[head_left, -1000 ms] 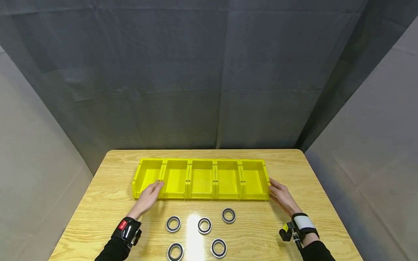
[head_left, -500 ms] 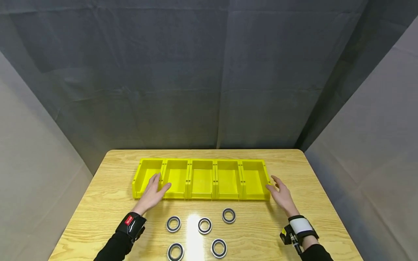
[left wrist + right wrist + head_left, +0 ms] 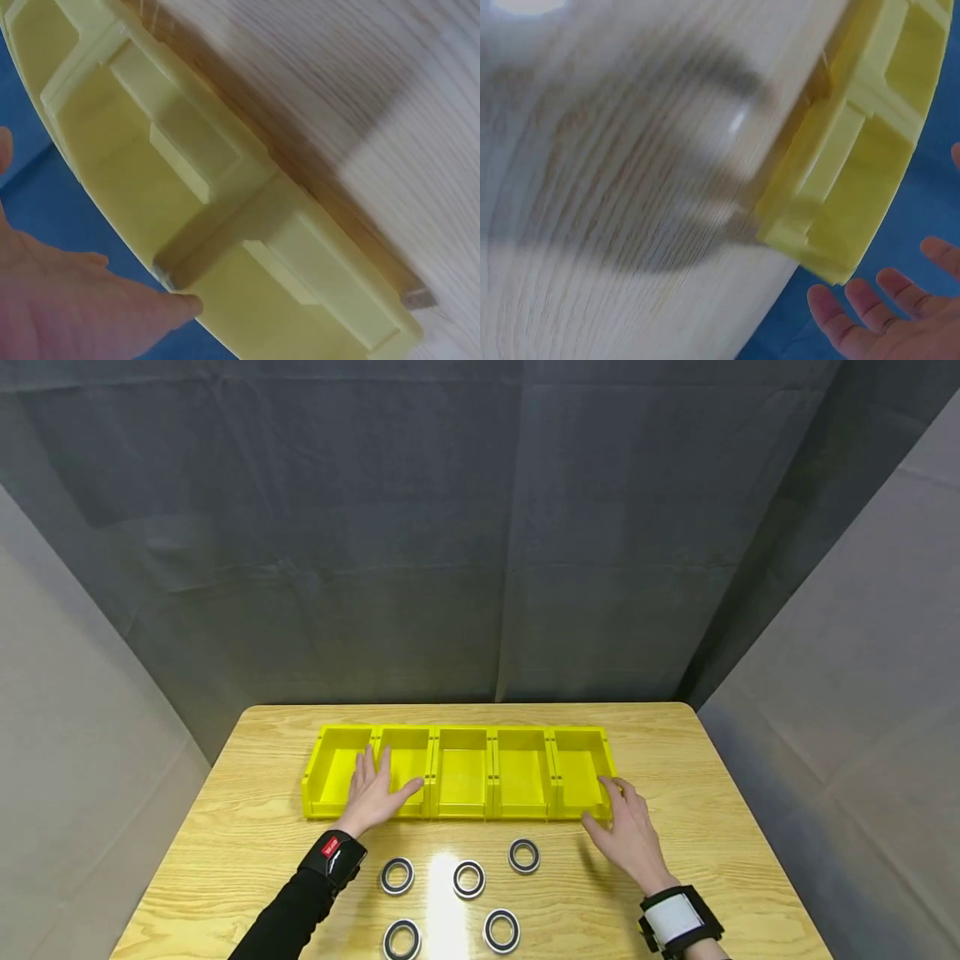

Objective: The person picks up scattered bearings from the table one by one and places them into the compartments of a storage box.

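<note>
A row of several joined yellow bins [image 3: 463, 811] stands across the table, nothing visible inside them. My left hand [image 3: 375, 797] hovers over the front of the two leftmost bins, fingers spread, holding nothing. In the left wrist view, the thumb and part of the hand [image 3: 82, 307] show beside the bins. By the front right corner of the row is my right hand [image 3: 628, 839], its fingers relaxed and apart. The right wrist view shows those fingers [image 3: 906, 292] near the end bin [image 3: 870, 195]; whether they touch it I cannot tell.
Several ring-shaped bearings with dark faces lie in front of the bins, among them a back right one [image 3: 512, 856], a left one [image 3: 385, 877] and a front right one [image 3: 489, 932]. The wooden table [image 3: 187, 877] ends at a dark cloth backdrop [image 3: 375, 568].
Both hands have come away from their grip on the bin row. The left has moved right with fingers spreading; the right has moved left and nearer. Bins and bearings stay in place.
</note>
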`<state>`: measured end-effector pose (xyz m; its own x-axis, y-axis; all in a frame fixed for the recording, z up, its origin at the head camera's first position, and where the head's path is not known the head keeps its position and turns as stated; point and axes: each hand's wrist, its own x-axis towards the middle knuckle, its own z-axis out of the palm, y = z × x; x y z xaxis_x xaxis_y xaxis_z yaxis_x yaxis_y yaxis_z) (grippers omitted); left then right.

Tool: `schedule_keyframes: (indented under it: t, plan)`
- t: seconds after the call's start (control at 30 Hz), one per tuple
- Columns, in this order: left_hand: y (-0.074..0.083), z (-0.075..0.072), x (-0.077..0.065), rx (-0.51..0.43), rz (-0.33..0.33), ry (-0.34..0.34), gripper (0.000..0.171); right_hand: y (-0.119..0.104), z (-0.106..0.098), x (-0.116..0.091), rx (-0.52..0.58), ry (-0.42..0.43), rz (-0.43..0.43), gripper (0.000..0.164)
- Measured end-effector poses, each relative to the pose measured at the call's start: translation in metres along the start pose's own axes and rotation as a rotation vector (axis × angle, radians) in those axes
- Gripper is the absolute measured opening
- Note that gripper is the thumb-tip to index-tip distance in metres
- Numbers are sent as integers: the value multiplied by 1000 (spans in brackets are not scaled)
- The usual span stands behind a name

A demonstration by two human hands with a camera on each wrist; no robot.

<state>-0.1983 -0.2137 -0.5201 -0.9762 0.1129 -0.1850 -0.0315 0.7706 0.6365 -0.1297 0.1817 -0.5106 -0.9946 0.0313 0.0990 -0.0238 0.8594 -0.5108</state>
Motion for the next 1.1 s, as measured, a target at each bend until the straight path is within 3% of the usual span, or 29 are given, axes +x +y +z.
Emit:
schedule_keyframes:
  t: [0.33, 0.73, 1.1]
  plan:
    - [9, 14, 10, 39, -58, 52, 105, -22, 32, -20, -112, 53, -185, 59]
    - [8, 22, 13, 87, -61, 88, 101, -40, 64, -30, -90, -61, -247, 51]
    - [9, 23, 12, 112, -46, 109, 95, -45, 83, -32, -140, -138, -328, 47]
